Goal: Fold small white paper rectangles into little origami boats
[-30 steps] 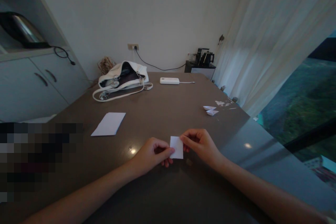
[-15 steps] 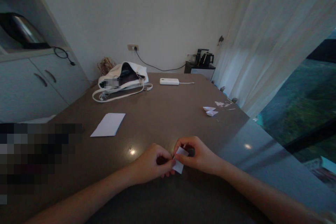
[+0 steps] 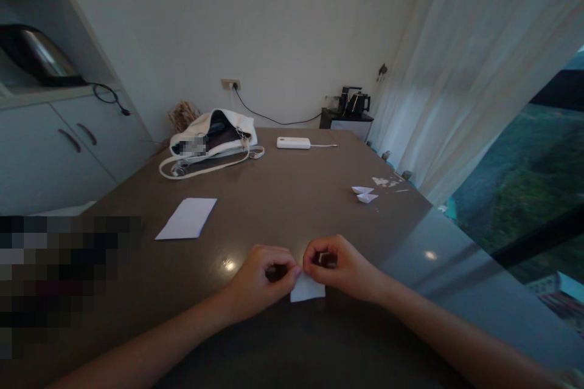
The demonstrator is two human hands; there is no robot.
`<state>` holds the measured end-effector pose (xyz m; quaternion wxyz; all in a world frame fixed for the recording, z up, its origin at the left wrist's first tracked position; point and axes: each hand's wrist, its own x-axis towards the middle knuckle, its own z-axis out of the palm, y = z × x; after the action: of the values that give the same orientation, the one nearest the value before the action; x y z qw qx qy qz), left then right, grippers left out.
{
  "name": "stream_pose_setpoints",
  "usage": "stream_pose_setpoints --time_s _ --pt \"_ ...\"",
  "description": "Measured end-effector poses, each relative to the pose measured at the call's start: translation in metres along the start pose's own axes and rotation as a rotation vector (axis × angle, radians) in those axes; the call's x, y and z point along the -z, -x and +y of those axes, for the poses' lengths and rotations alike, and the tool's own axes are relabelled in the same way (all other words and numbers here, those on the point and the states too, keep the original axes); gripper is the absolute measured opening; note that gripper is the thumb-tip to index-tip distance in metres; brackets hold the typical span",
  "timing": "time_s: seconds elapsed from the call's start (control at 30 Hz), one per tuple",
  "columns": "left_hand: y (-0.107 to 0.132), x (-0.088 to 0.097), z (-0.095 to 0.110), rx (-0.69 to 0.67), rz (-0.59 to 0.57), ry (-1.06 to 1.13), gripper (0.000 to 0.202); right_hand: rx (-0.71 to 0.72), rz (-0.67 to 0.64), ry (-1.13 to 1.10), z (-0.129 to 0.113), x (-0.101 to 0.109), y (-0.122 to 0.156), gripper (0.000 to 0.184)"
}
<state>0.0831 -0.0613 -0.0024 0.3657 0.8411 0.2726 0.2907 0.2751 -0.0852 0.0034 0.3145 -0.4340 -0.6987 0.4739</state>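
Note:
A small white piece of paper (image 3: pixel 308 289) is between my two hands near the front of the brown table (image 3: pixel 274 219). My left hand (image 3: pixel 269 273) pinches its upper edge between thumb and forefinger. Close beside it, my right hand (image 3: pixel 335 264) pinches the same edge, the two sets of fingertips almost touching. The paper's lower part hangs below the fingers, and its top edge is hidden by them. Farther back on the right lie two small folded paper boats (image 3: pixel 365 194). A stack of white paper sheets (image 3: pixel 187 219) rests to the left.
A white bag (image 3: pixel 214 134) with a looped strap lies at the back left. Near the far edge is a white power bank (image 3: pixel 293 143) with a short cable. Torn paper scraps (image 3: pixel 387 182) lie near the right edge, by the curtain (image 3: pixel 438 85).
The paper has turned from a tilted position to a more level one, its lower edge now facing me. My hands have shifted so both pinch its top edge.

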Motion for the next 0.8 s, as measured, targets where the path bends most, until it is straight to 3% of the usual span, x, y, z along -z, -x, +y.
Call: stream_pose_setpoints --time_s 0.3,0.57,0.8 --pt "-0.002 0.013 -0.004 0.067 0.088 0.076 0.032 -0.043 0.158 -0.037 0.006 0.027 -0.004 0.022" --pt "-0.002 0.008 -0.005 0.073 0.048 0.058 0.030 -0.031 0.074 -0.056 0.006 0.013 -0.003 0.025" --pt "-0.002 0.009 -0.008 0.094 0.071 0.010 0.030 -0.022 0.081 -0.032 0.011 0.015 -0.003 0.025"
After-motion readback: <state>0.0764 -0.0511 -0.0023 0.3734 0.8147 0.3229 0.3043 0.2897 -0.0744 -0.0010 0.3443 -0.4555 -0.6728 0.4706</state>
